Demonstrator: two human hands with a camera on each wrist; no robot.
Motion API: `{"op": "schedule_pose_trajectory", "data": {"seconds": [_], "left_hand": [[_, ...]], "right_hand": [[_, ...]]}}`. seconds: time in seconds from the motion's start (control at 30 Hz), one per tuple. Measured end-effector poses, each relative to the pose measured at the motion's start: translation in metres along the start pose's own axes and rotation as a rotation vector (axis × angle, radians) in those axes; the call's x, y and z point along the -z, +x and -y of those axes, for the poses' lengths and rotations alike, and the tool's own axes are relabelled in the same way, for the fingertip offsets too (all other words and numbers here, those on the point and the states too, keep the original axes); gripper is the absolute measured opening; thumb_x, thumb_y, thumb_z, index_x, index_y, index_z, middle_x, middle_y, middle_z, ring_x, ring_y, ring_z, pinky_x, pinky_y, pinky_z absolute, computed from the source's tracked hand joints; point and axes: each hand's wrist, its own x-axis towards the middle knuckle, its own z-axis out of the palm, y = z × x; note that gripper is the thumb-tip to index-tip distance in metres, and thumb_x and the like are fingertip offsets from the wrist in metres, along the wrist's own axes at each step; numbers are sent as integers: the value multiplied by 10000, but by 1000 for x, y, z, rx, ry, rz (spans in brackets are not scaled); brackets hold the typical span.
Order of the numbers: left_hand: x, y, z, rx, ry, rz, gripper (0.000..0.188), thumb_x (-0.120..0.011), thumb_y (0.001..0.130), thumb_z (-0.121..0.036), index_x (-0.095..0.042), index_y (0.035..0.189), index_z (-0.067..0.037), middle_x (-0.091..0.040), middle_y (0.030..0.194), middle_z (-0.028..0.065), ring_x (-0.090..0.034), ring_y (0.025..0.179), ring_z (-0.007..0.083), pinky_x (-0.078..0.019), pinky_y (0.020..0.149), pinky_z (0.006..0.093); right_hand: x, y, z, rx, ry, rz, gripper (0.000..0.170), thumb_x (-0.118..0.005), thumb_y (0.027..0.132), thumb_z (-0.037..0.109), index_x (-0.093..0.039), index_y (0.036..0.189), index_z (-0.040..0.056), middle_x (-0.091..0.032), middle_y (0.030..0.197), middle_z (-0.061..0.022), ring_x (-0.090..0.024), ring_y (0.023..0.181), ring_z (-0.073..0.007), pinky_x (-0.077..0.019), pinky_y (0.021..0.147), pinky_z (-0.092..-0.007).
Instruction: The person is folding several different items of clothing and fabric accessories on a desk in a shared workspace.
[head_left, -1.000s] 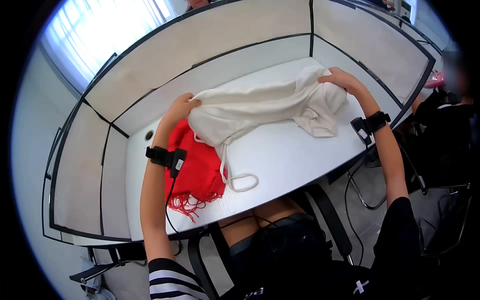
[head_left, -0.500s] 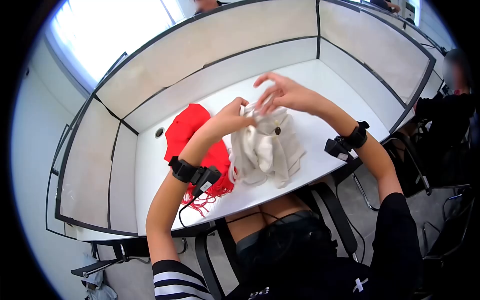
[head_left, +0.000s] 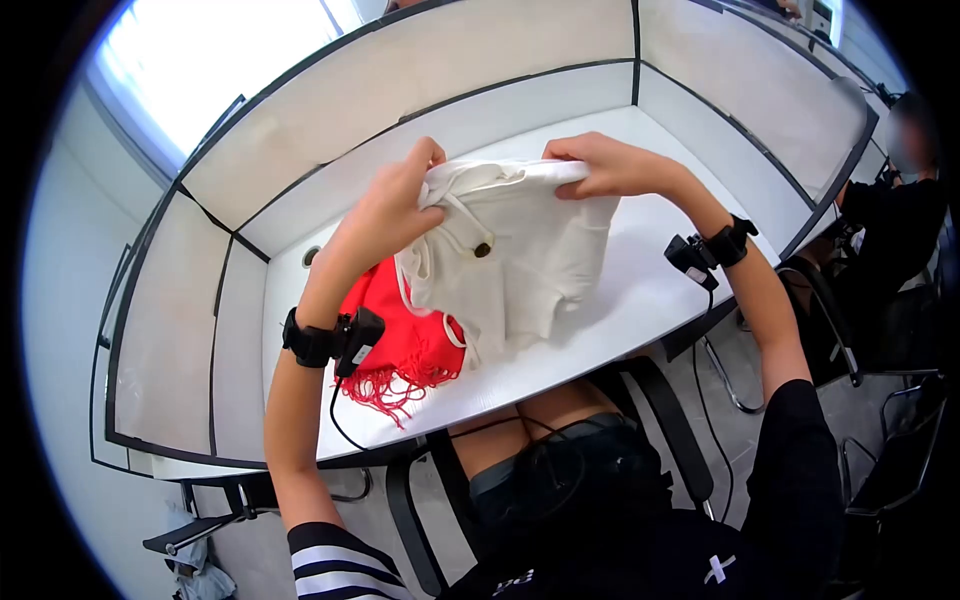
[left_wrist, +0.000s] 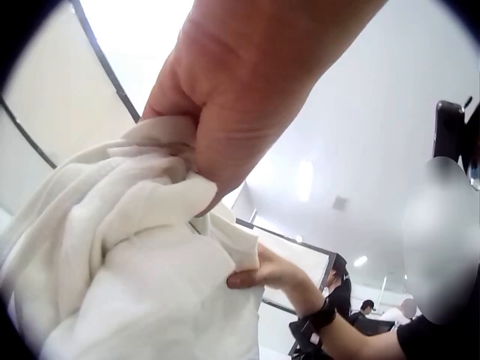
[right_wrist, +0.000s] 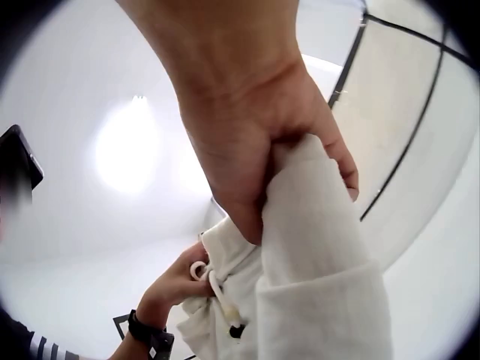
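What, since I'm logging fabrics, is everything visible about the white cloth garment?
The soft-looking white cloth garment hangs creased over the white table, its upper edge held by the left hand and right hand. A white cord with a dark end dangles from it. It partly hides the red fringed cloth; contact with that or the table is unclear.

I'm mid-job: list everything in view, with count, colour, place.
Drawstring garment: one, white, held up over table
Fringed scarf: one, red, on table, partly hidden by garment
Table: one, white, under scarf
Cable hole: one, dark, table's far left
Partition: one, off-white with black trim, around table
Window: one, white, far left
Chairs: at least two, black, near and right
Other people: several, some in black, background
Wrist cameras: two, black, one per wrist
Left hand: one, bare, gripping garment's left
Right hand: one, bare, gripping garment's right
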Motion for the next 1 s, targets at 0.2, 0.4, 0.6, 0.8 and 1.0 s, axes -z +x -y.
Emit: {"op": "schedule_pose_trajectory", "data": {"seconds": [0.2, 0.4, 0.6, 0.8, 1.0], "left_hand": [[14, 35, -21, -84, 384, -296, 312, -574, 772, 39, -461, 1059, -6, -616, 888, 225, -588, 899, 435, -470, 763, 483], [-20, 9, -29, -270, 175, -263, 342, -587, 761, 35, -502, 1085, -34, -616, 945, 192, -599, 904, 397, -480, 776, 476], [-158, -69, 6, -257, 70, -16, 415, -541, 728, 93, -503, 1124, -26, -590, 984, 226, -604, 874, 420, -479, 754, 498], [-128, -47, 9, 159, -145, -154, 415, -604, 844, 5, -417, 1214, 14, -522, 1132, 278, -571, 960, 458, -487, 804, 478], [-141, -54, -56, -31, -215, -162, 504, -664, 861, -116, -434, 1284, 34, -495, 1254, 235, -506, 1177, 393, -405, 1015, 434]], "right_hand": [[52, -4, 30, 254, -529, -517, 283, -668, 740, 57, -580, 1002, -5, -615, 1007, -183, -574, 951, -370, -471, 841, -417], [37, -48, 12, 369, -524, -591, 381, -680, 651, -70, -567, 999, 38, -610, 1020, -136, -580, 986, -349, -468, 882, -417], [-94, -135, -51, 122, -236, -150, 366, -621, 720, -13, -566, 1062, 105, -634, 841, -163, -635, 893, -378, -486, 812, -442], [-86, -129, -59, -164, 386, -312, 363, -699, 861, 242, -528, 1130, 70, -631, 793, -151, -616, 735, -299, -499, 721, -357], [-124, -108, -48, -576, -409, -559, 528, -584, 935, 353, -448, 1216, -73, -623, 888, -241, -630, 844, -406, -511, 771, -452]]}}
